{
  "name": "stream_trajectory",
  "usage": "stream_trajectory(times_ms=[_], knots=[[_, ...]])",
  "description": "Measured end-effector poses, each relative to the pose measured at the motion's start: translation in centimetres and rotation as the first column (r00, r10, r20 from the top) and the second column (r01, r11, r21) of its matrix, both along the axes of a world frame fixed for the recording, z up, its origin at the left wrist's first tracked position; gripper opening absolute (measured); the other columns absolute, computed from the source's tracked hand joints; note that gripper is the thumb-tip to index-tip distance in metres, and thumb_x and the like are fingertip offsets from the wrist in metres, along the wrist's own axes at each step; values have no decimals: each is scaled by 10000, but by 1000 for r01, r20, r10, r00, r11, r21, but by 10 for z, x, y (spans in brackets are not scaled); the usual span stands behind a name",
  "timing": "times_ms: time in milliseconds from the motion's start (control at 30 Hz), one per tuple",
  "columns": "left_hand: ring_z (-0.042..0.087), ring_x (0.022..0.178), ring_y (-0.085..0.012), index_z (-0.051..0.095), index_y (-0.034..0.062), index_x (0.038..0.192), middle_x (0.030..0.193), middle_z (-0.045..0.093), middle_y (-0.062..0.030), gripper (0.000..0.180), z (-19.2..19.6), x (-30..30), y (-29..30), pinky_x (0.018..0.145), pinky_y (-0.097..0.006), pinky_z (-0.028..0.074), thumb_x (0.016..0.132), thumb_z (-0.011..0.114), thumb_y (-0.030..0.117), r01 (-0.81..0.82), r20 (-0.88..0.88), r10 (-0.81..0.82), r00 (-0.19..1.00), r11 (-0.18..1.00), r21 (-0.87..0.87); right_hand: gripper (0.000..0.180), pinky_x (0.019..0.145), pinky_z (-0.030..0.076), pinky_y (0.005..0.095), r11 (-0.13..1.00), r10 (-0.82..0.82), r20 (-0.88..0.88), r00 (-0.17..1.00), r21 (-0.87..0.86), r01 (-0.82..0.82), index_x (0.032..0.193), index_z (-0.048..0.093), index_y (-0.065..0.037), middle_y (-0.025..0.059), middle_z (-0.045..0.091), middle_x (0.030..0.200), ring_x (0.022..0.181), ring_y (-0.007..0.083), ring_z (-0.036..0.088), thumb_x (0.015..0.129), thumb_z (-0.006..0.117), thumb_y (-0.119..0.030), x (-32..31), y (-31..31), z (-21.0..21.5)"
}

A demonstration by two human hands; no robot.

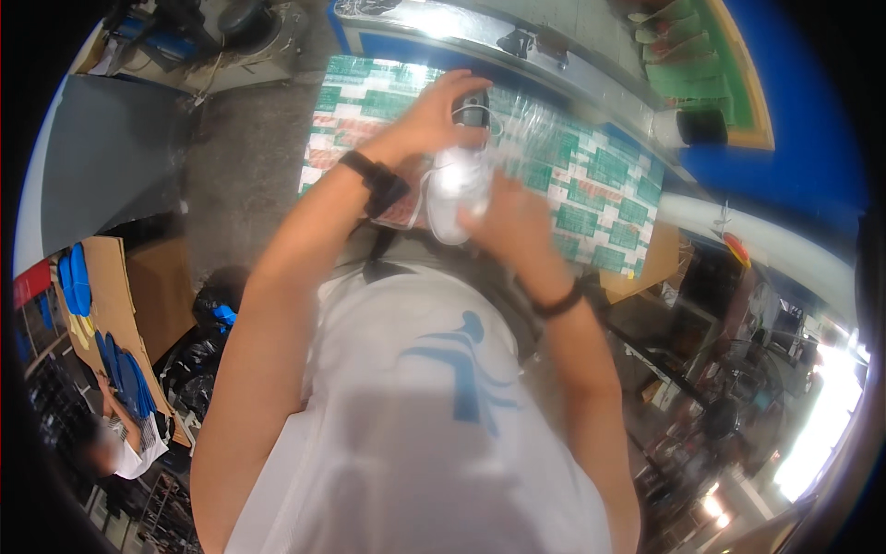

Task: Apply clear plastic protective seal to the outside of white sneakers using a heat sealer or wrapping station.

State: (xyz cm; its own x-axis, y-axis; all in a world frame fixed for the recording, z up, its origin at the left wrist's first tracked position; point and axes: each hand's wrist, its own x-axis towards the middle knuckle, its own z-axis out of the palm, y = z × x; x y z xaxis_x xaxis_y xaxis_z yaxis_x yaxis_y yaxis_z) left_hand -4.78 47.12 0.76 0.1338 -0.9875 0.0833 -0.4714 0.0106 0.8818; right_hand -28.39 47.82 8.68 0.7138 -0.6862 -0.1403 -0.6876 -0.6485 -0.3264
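- White shoe point(454, 189), a light sneaker as it looks, is held up between my two hands, above the work table point(591, 175) with the green and white patterned cover
- my left hand point(434, 115) is curled over the far end of the shoe, fingers bent and closed around the top; a small dark part with a thin white lace or cord sits just under these fingers, I cannot tell exactly what it is
- my right hand point(512, 222) is closed on the near right side of the shoe, near the sole, thumb side pressing to it
- I judge the shoe is light, with a soft upper that gives under the fingers and a stiffer sole, so the firm hold belongs on the sole edge or the heel, not on the soft top
- smooth white surface may slip a little and may take marks from dirty fingers, so I would keep the grip even
- black watch point(374, 180) is on my left wrist, a dark band point(558, 302) on the right one
- far to the left, low in the scene, blue insoles point(74, 282) lie on brown cardboard point(115, 277), well apart from my hands
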Motion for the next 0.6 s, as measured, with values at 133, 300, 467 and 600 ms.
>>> stream_trajectory(times_ms=[133,300,467,600], knots=[[373,1638,-459,591,180,1617,1766,397,-247,877,7,1,-4,1336,-544,348,835,948,351,20,-8,-20,1000,1000,15,638,735,634,536,978,-208,-6,978,-33,208,1202,653,43,274,788,946,830,452,789,877,845,-471,-29,-33,-23],[374,1633,-470,593,186,1614,1757,404,-255,883,-3,3,1,1329,-562,351,825,952,356,-6,-44,7,999,1000,30,686,795,629,509,932,-324,1,946,173,319,1341,639,53,309,787,1005,903,458,793,891,846,-422,-93,-6,-24],[376,1623,-467,595,177,1602,1740,414,-256,867,-4,6,0,1319,-563,356,827,945,348,-2,5,2,1000,1000,-22,699,764,596,326,702,-534,382,754,697,144,1563,564,41,106,796,1017,860,175,728,1028,721,-381,-71,12,-19],[357,1633,-468,587,181,1611,1741,410,-259,871,-2,1,-4,1326,-559,346,833,940,350,31,-19,-31,999,999,-13,619,769,560,263,626,-639,541,546,779,-39,1546,610,22,44,771,1009,853,90,641,1073,661,-374,-38,3,-27]])
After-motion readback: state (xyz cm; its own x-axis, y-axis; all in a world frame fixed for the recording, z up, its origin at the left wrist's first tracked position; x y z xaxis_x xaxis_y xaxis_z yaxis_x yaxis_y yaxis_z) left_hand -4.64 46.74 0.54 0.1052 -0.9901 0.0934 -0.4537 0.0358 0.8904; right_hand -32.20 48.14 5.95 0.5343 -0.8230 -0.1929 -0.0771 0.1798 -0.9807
